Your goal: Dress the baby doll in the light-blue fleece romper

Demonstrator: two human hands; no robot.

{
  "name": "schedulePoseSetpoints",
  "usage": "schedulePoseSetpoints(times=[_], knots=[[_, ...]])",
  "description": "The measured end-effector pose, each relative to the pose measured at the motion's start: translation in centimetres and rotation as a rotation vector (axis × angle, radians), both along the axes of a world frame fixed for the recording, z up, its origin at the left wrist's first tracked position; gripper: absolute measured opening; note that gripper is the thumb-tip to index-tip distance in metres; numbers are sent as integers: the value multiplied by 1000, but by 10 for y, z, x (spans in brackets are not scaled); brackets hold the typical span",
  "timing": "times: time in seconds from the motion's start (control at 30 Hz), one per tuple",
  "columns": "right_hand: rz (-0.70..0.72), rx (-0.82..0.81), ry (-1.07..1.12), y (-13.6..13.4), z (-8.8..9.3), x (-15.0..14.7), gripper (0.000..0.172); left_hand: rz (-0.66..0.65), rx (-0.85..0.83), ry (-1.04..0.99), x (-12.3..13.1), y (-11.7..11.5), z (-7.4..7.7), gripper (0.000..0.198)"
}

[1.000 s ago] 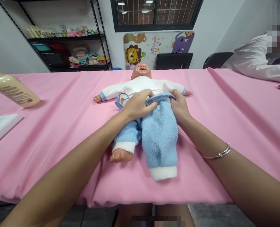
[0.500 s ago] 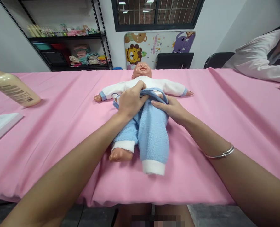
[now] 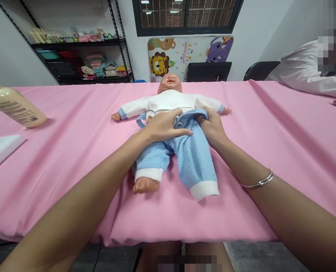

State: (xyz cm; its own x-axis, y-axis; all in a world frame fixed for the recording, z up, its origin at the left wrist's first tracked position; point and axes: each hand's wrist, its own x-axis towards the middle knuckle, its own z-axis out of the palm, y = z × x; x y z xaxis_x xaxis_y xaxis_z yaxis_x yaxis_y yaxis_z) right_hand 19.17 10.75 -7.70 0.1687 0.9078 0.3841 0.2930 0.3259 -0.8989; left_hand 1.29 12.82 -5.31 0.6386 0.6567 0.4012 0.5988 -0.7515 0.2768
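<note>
Head view, far left: a cream-coloured bottle (image 3: 17, 107) printed with dark text stands on the pink tablecloth (image 3: 71, 170), and a white box (image 3: 3, 153) lies nearer, cut by the frame's edge. At the centre, a baby doll (image 3: 172, 100) in a white top lies on its back, head toward the top of the frame; its bare foot (image 3: 146, 186) shows below the left-side cuff of the blue fleece trousers (image 3: 197, 155). The left hand (image 3: 160, 126) lies over their upper left part, thumb and fingers spread across the waistband; how firmly they close cannot be told. The trousers extend below and right of it, between both hands. The right hand (image 3: 213, 126) is clamped on the waistband's right end. Right of it, a silver bracelet (image 3: 260, 184) circles the forearm; another person's white sleeve (image 3: 298, 75) shows upper right.
</note>
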Motion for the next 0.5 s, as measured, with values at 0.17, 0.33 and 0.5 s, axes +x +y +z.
schedulePoseSetpoints(times=[0.17, 0.33, 0.5], knots=[[7, -81, 180, 0, 1, -10, 13, 181, 78, 4, 4, -5, 0, 18], [28, -248, 368, 7, -8, -18, 14, 363, 190, 93, 8, -10, 2, 21], [-15, -329, 501, 12, -14, -15, 13, 287, 95, 51, 5, -8, 1, 37]])
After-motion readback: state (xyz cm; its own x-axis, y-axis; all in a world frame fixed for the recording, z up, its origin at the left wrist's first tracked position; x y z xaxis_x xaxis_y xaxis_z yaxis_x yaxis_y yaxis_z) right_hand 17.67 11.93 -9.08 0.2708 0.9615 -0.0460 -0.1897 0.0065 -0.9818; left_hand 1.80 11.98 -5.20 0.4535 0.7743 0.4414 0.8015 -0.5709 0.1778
